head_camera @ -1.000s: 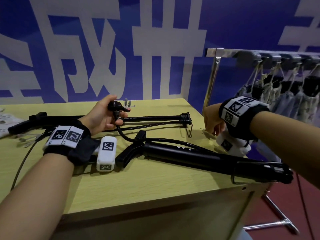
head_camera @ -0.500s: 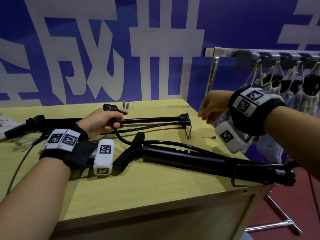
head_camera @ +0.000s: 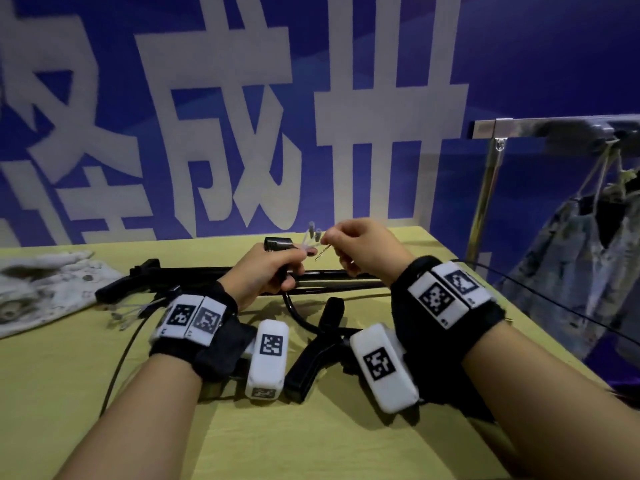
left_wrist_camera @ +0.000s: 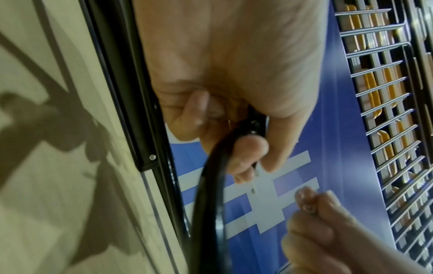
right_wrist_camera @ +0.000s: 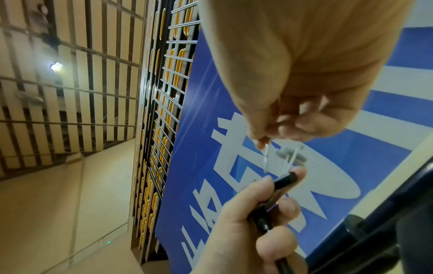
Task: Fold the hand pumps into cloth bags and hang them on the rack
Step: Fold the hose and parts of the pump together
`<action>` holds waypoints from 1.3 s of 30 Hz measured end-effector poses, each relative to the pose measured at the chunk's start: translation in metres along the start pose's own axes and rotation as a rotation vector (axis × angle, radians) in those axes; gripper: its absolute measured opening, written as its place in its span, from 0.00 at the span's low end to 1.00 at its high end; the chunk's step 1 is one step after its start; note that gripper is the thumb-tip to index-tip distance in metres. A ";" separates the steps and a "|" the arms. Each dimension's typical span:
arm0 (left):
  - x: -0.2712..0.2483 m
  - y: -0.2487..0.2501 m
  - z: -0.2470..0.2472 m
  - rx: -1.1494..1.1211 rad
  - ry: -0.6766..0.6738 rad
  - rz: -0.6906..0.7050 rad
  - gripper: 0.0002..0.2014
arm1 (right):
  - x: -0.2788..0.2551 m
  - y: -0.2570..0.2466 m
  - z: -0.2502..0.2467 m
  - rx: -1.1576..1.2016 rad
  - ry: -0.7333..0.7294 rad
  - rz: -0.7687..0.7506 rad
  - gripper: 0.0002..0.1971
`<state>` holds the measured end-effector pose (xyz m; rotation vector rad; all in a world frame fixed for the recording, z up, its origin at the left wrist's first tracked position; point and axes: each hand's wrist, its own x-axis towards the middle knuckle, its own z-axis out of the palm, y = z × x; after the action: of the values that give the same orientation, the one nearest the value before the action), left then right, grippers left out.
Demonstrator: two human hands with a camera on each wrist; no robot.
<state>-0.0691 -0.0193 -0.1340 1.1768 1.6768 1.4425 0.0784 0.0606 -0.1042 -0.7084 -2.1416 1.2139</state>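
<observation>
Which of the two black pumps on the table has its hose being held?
The nearer pump: its hose curves up into the left hand. The farther pump lies untouched.

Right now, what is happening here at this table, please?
A person is working on a black hand pump that lies on the yellow table. The left hand grips the nozzle end of the pump's hose, raised above the table, with small clear adapter tips fanning out from it. The right hand pinches a thin needle close to those tips. Filled cloth bags already hang on the rack; this pump is not bagged yet.
</observation>
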 end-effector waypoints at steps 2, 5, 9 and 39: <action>0.000 0.001 0.000 0.030 0.017 0.017 0.10 | 0.003 0.004 -0.003 0.064 0.093 -0.033 0.09; -0.002 0.007 0.002 0.085 0.020 0.065 0.09 | 0.005 0.012 -0.010 0.055 0.185 -0.036 0.08; -0.005 0.015 0.004 0.137 0.043 0.090 0.12 | 0.003 0.016 -0.012 0.063 0.232 -0.077 0.07; -0.001 0.008 0.009 0.297 0.196 -0.034 0.09 | 0.001 0.019 -0.010 -0.090 0.113 -0.116 0.03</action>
<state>-0.0592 -0.0165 -0.1280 1.1841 2.0926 1.3571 0.0878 0.0758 -0.1158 -0.6647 -2.1227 0.9997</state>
